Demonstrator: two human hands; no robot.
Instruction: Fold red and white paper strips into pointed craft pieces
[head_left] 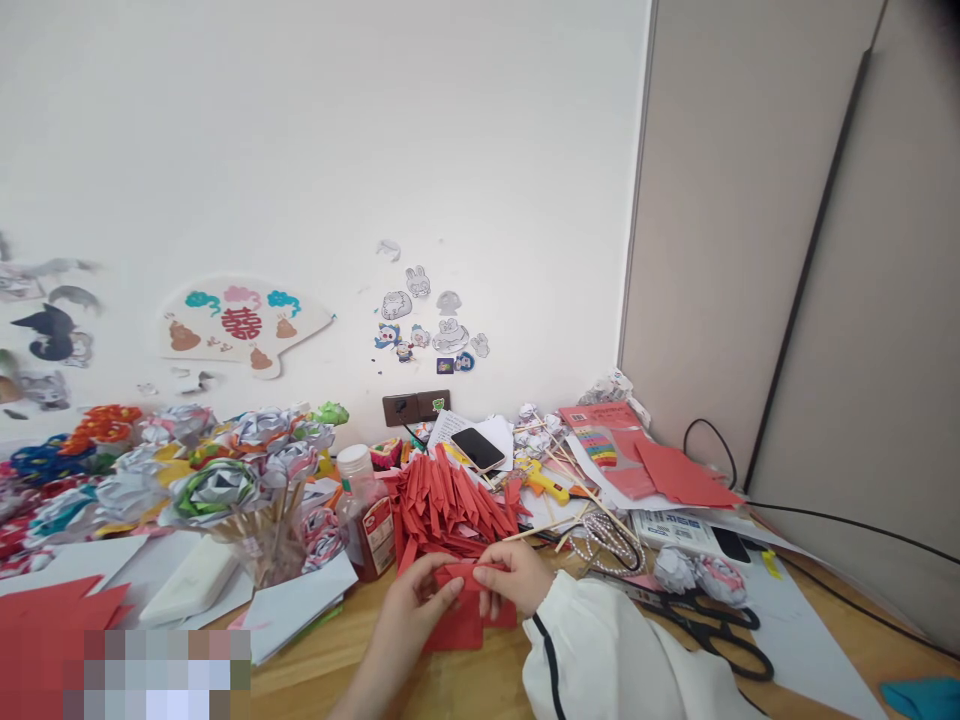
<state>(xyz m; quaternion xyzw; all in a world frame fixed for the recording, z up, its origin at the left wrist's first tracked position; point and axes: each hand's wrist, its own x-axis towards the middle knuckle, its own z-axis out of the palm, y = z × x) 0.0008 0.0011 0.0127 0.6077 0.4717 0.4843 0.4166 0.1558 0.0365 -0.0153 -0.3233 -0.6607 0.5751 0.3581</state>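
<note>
Between my two hands is a small piece of red paper (pixel 459 572), pinched at its upper edge. My left hand (pixel 420 600) grips its left end with thumb and fingers. On the right end, my right hand (pixel 514 580) pinches with its thumb on top, its sleeve white with a black stripe. Red paper squares (pixel 456 630) lie on the table just below the hands. Right behind them rises a heap of folded red paper strips (pixel 450 500).
Paper flowers (pixel 217 490) crowd the left. A bottle with a white cap (pixel 360 500) stands beside the strips. Behind lie a phone (pixel 478 449) and a yellow glue gun (pixel 546 482). Black-handled scissors (pixel 720 635), pearl strings (pixel 607 540) and red sheets (pixel 686 475) are at the right.
</note>
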